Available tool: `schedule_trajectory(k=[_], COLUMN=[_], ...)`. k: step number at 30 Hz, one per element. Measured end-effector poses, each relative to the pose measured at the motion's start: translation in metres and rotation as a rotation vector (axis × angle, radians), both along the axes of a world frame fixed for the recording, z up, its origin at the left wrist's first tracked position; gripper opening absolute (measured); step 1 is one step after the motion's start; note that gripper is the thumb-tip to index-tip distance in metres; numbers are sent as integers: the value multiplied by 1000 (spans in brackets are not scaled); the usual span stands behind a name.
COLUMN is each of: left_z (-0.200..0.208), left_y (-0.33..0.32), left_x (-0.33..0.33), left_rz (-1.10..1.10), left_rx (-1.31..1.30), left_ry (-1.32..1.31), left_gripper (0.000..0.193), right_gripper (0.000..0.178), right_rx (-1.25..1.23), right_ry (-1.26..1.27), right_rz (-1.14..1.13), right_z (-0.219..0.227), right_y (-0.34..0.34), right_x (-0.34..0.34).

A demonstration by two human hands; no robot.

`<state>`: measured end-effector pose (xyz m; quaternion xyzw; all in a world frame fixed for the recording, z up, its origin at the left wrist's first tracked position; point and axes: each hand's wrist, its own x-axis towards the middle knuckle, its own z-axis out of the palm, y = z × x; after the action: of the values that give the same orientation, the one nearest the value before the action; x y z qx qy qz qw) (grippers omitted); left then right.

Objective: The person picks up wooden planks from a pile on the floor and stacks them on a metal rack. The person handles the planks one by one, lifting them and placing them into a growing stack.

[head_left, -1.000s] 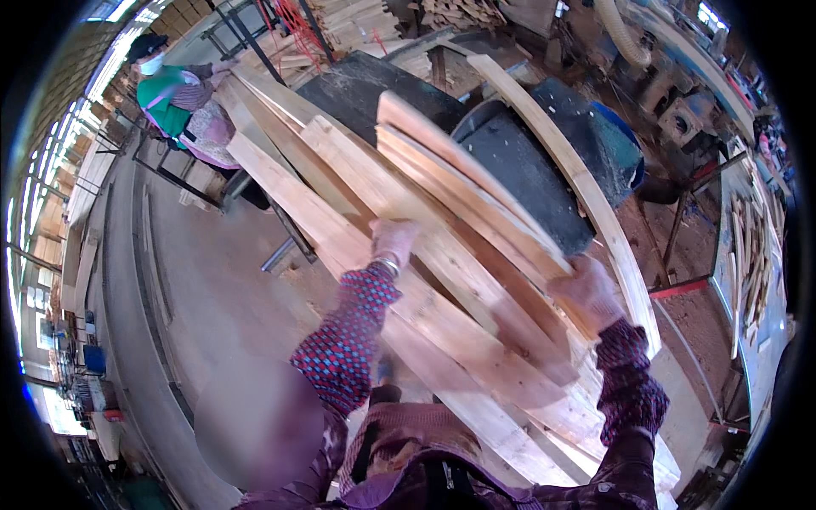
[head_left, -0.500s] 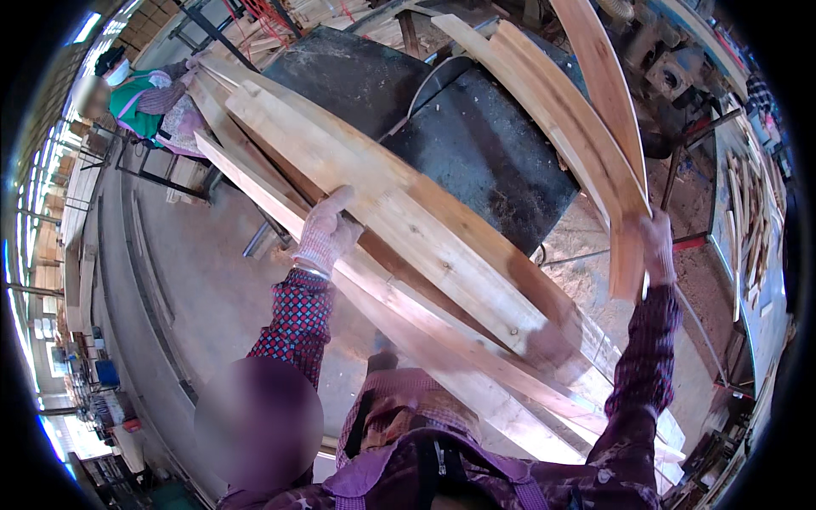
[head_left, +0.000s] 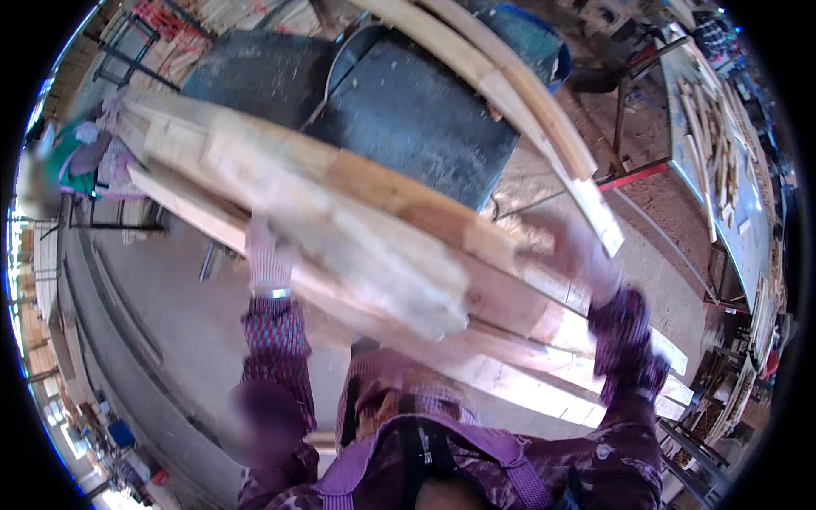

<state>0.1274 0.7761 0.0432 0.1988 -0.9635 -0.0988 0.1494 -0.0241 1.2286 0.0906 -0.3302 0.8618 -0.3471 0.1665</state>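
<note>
A stack of long pale wooden boards [head_left: 501,297] lies slantwise in front of me. A shorter-looking board [head_left: 340,246] on top is smeared by motion. My left hand [head_left: 270,259], in a light glove, is closed at this board's near edge, its fingertips partly hidden by the wood. My right hand [head_left: 582,259] is blurred over the right part of the stack, close to the lower end of the curved boards [head_left: 544,115]; its fingers cannot be made out. A co-worker [head_left: 85,161] in green stands at the stack's far left end, hands near the board ends.
Behind the stack is a dark metal machine table [head_left: 416,119]. A bench [head_left: 722,195] at the right bears several thin wood strips. Sawdust covers the floor [head_left: 642,221] there. Long dark rails [head_left: 110,331] run along the floor at the left.
The view has shifted. The top board has moved, now blurred, with my left hand at its edge. My right hand has come off the curved board and moved left toward the stack.
</note>
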Motion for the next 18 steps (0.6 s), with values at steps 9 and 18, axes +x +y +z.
schedule_trajectory(k=[9,18], left_z=[25,-9], left_y=[51,104], left_x=[104,172], left_rz=[451,926], left_rx=[1230,1274], left_ry=[787,828], left_gripper=[56,46], right_gripper=[79,54], right_rx=[-112,-1], right_ry=[169,592], right_rz=[-138,30], right_z=[8,-36], right_y=[-45,-125], right_x=[213,260])
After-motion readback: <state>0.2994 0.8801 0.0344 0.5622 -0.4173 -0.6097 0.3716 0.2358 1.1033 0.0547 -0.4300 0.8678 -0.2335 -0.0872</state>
